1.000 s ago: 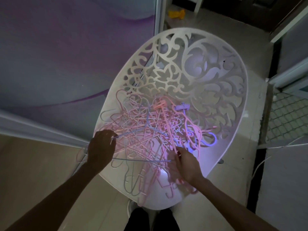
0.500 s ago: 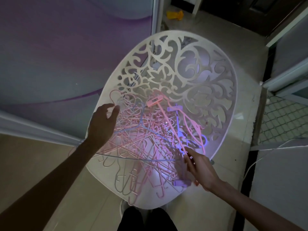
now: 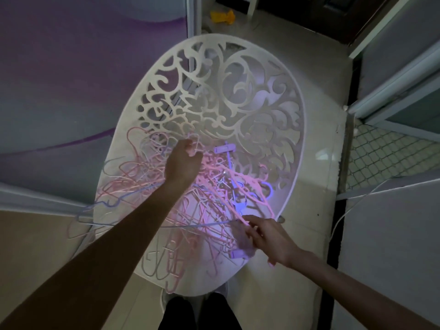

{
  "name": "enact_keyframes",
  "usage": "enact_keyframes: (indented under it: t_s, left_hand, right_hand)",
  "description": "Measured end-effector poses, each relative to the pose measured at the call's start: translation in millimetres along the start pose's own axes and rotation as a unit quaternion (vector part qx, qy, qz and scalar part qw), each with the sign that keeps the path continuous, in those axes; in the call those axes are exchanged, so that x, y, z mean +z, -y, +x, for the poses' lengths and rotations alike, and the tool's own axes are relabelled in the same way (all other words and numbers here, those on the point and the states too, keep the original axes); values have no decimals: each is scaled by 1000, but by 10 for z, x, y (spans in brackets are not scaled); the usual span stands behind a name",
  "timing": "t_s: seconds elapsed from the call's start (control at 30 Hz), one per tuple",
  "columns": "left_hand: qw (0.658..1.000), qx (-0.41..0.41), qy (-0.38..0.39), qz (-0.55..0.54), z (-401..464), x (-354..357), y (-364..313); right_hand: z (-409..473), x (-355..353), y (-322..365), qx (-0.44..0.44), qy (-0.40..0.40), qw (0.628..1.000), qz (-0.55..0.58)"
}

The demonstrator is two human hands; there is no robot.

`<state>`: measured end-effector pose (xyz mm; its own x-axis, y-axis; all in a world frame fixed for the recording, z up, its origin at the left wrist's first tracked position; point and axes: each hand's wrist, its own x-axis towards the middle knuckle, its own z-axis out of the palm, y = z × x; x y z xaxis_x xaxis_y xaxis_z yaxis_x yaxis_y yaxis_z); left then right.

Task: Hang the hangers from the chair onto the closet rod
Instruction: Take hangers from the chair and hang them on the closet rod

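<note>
Nearest us, our right hand [image 3: 264, 236] is pinching thin pink strands at the near right edge of the tangled heap of pink and lilac wire hangers [image 3: 190, 194], probably steadying the knot while one gets freed. Farther in, our left hand [image 3: 182, 163] is reaching with a straight arm over the middle of the heap, fingers curling around hooks at its far side. The heap is lying on the white openwork plastic chair [image 3: 238, 98].

Part of the hanger pile [image 3: 152, 177] is covered by the left forearm [image 3: 114, 246]. The left hand's [image 3: 182, 163] fingertips are sunk among the wires, so its grip cannot be told. The chair's [image 3: 295, 129] legs are hidden under the seat.
</note>
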<state>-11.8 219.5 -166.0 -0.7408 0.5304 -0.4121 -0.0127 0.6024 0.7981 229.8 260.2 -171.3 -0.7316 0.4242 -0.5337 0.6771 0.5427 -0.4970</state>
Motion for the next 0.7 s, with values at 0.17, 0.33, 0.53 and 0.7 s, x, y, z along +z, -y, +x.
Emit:
enact_keyframes:
  t_s: [0.17, 0.33, 0.53, 0.7]
  left_hand:
    - [971, 3, 16, 238, 46, -124, 241]
    - [960, -183, 162, -135, -81, 61, 68]
    - [952, -154, 163, -211, -174, 317, -72]
    - [948, -173, 172, -205, -58, 278, 14]
  right_hand:
    - [25, 4, -43, -28, -61, 989, 131]
    - [74, -129, -49, -22, -37, 992, 119]
    - [280, -283, 89, -34, 48, 998, 22]
    - [586, -464, -181, 197, -157, 967, -33]
